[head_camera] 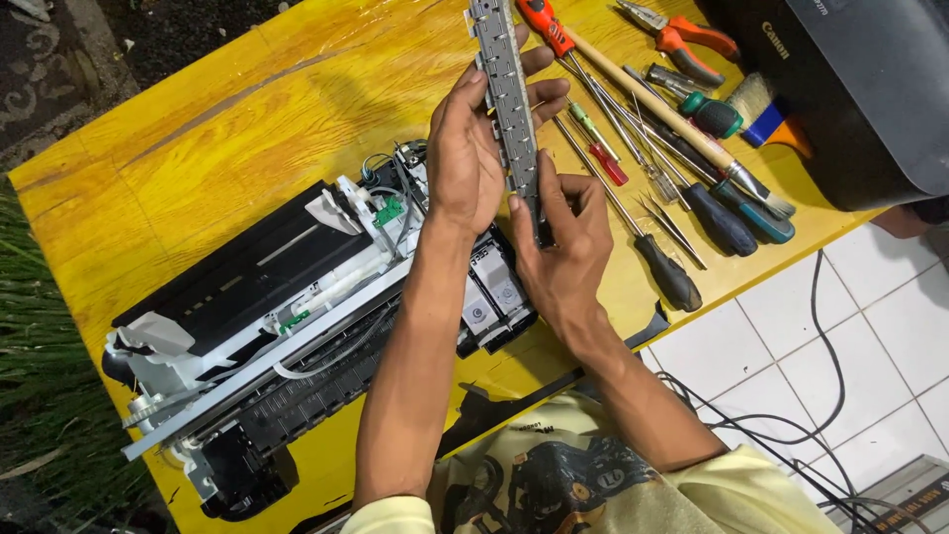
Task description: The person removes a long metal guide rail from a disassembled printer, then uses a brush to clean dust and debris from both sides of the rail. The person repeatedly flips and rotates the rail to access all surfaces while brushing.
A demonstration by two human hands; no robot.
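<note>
Your left hand (465,158) clamps long grey metal strip (506,104) mid-length; right hand (563,247) pinches its near end. Strip's long axis runs toward yellow table's (247,109) far edge, above opened printer (297,316).

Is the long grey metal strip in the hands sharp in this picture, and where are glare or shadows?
Head view: the long grey metal strip is sharp in the left hand and right hand; soft glare on the glossy yellow wooden table; the grass edge at far left is dark; the forearms cast shadow onto the opened black and white printer mechanism.
</note>
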